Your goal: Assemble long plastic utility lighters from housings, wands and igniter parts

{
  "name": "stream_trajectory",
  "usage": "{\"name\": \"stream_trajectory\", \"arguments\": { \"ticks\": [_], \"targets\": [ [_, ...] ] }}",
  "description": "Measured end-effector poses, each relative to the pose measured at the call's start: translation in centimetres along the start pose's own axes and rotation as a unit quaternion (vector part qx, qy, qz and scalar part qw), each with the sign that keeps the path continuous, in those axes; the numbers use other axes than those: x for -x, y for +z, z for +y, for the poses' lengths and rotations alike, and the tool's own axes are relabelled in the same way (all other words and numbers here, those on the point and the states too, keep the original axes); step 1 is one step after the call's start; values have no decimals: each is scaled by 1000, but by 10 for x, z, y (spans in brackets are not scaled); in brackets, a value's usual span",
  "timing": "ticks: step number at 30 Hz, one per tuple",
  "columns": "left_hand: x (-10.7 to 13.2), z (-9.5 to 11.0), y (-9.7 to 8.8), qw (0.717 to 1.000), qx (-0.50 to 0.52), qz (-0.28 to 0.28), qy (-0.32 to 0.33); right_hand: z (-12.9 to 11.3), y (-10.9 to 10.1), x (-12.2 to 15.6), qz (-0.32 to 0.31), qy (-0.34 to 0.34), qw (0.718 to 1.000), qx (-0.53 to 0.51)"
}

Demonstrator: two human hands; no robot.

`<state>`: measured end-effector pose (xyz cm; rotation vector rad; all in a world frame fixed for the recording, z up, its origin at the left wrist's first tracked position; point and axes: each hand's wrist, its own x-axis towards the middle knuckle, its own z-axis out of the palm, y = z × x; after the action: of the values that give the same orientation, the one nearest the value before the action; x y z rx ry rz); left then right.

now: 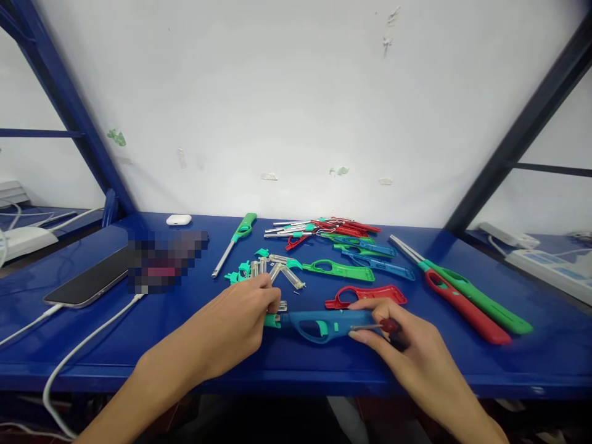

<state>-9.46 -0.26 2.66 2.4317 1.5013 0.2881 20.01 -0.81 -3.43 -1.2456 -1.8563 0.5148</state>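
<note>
A blue lighter body (319,325) with a green trigger lies near the front of the blue table (92,345). My left hand (240,324) pinches its green front end, fingers closed. My right hand (398,345) rests on the rear of the body and grips a small screwdriver with a dark red handle (386,325), its thin shaft pointing left at the shell. A red half shell (365,296) lies just behind. Small metal tubes and green parts (268,270) sit beyond my left hand.
Finished lighters, one red (467,311) and one green (481,302), lie at the right. A pile of coloured shells and rods (337,237) sits at the back, with a green lighter (235,242) beside it. A phone (90,280) with its white cable (83,345) and an earbud case (178,219) are at the left.
</note>
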Motion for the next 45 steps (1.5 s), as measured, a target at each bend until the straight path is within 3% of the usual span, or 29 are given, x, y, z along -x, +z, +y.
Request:
{"name": "stream_trajectory", "arguments": {
  "ticks": [7,23,30,41,45],
  "targets": [
    [1,-3,2,998,49,19,39,8,-2,-6,-5,117,992,-53],
    [0,9,6,999,36,20,18,14,-6,-8,-26,87,996,-27],
    [3,-3,7,999,34,0,7,18,-6,-9,-28,88,995,-39],
    [3,10,5,996,-11,25,86,5,-11,-8,-13,102,991,-84],
    [2,13,9,992,-32,60,108,0,-11,-5,4,113,989,-98]
  ]
}}
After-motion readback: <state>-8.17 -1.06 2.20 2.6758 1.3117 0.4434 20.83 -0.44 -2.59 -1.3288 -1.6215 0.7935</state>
